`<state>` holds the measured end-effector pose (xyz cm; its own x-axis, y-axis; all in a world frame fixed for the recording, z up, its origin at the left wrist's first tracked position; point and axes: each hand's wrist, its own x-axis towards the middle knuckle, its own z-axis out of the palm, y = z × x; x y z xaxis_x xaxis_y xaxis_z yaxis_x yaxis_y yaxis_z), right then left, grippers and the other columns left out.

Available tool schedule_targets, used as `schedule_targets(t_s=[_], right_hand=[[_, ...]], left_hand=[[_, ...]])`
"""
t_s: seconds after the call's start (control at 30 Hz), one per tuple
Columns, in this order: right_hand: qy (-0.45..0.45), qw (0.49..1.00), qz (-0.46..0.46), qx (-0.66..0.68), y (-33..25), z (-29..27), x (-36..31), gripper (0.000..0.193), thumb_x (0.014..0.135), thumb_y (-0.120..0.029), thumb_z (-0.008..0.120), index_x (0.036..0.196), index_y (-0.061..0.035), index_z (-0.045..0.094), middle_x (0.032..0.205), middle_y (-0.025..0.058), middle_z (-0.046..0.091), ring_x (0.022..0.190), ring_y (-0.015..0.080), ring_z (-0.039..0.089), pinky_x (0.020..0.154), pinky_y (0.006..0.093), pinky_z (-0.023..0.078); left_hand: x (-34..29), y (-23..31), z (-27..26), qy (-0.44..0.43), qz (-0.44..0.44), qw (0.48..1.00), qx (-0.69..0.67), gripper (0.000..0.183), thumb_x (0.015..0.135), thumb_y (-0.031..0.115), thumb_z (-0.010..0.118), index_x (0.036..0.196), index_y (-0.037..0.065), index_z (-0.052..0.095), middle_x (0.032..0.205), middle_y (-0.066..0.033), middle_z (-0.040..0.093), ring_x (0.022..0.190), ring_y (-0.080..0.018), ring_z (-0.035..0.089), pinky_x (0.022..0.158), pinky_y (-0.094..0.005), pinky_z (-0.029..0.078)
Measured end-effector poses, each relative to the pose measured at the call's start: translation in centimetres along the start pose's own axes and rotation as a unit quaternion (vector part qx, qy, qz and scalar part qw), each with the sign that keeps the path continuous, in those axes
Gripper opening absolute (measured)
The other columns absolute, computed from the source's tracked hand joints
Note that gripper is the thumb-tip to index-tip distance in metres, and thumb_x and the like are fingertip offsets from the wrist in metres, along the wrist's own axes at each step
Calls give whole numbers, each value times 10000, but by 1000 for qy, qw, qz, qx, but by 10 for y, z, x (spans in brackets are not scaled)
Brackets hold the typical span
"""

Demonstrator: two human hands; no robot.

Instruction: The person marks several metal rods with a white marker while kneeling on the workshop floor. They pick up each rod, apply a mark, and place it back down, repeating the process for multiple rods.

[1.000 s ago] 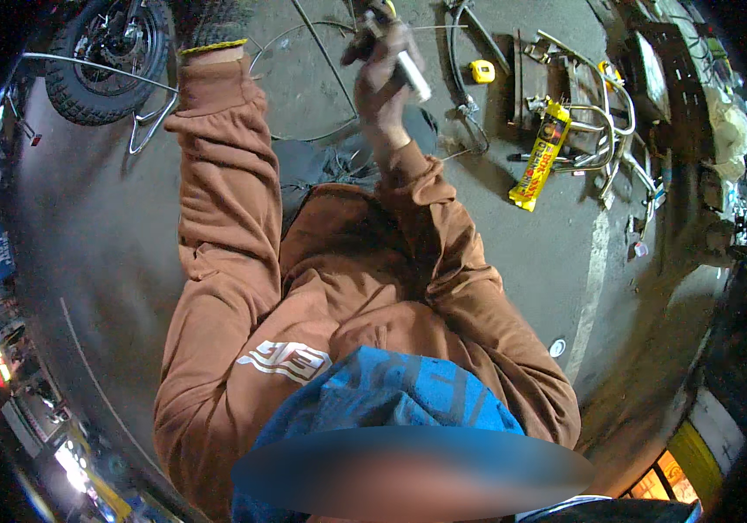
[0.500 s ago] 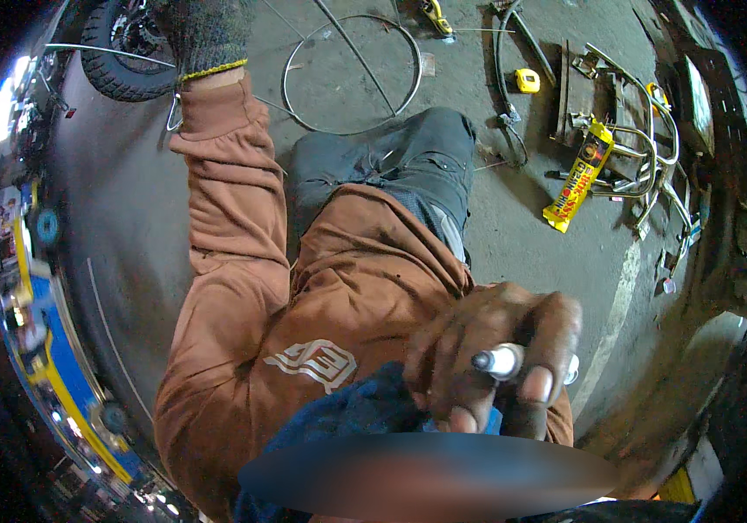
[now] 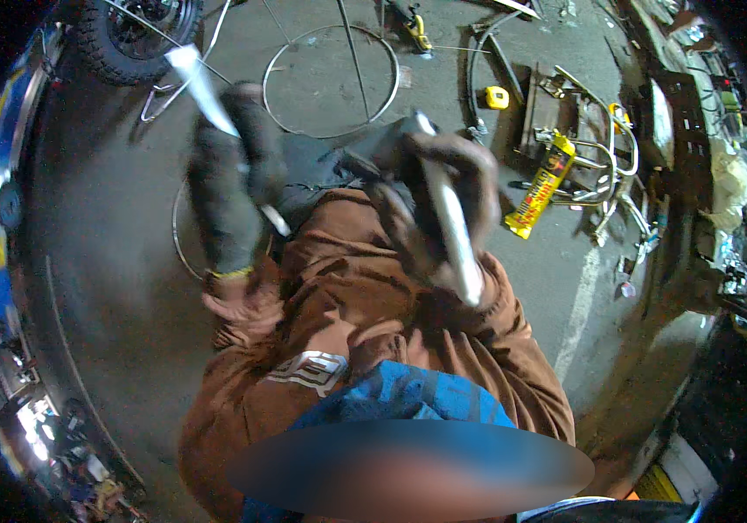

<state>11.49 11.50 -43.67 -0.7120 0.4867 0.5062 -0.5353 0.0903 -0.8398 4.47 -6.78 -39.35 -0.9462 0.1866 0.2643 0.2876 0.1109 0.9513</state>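
Note:
My left hand, in a dark glove with a yellow cuff edge, is closed around a pale, narrow metal strip. The strip sticks out past the fingers on the far side, and a short end shows on the near side; motion blurs it. My bare right hand grips a white marker, held lengthwise in front of my lap with the fingers curled round it. Both hands are above my dark trousers, apart from each other. A bent thin wire shows beyond the left hand.
On the floor ahead lie a large wire ring and a yellow-handled tool. To the right are a yellow tape measure, a yellow packet and a bent tube frame. A black-tyred wheel stands far left.
My left hand has come back toward my lap, bringing the metal strip into view. My right hand has moved from near my chest out over my lap, still holding the marker.

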Motion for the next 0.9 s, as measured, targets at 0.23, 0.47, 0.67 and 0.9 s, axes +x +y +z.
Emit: schedule_targets(t_s=[0.23,0.47,0.67,0.9], right_hand=[[-140,978,-135,-72,47,11,-6,460,803,-4,785,1198,20,550,1039,136,684,914,209,694,805,323,551],[-117,985,-102,-79,61,27,8,378,889,-92,708,1227,13,573,1052,141,694,954,202,694,824,318,540],[-102,961,67,247,116,31,97,291,1061,-288,529,1217,-44,566,932,57,613,805,138,589,719,301,511],[-79,904,114,405,187,62,160,235,1042,-245,558,1084,-28,638,935,25,623,862,136,594,808,335,497]], left_hand=[[-18,-65,32,15,66,994,81,179,991,181,596,1106,62,666,804,-44,658,609,-164,628,551,-311,484],[-21,-64,40,94,-3,994,-52,221,992,276,591,1051,86,688,753,-23,631,583,-145,589,536,-288,447],[5,-72,29,134,-139,906,-378,210,973,342,590,895,152,633,673,30,530,467,-70,350,436,-257,256],[34,-90,23,139,-168,924,-314,257,974,368,605,963,120,673,656,37,536,453,-66,314,444,-256,236]])
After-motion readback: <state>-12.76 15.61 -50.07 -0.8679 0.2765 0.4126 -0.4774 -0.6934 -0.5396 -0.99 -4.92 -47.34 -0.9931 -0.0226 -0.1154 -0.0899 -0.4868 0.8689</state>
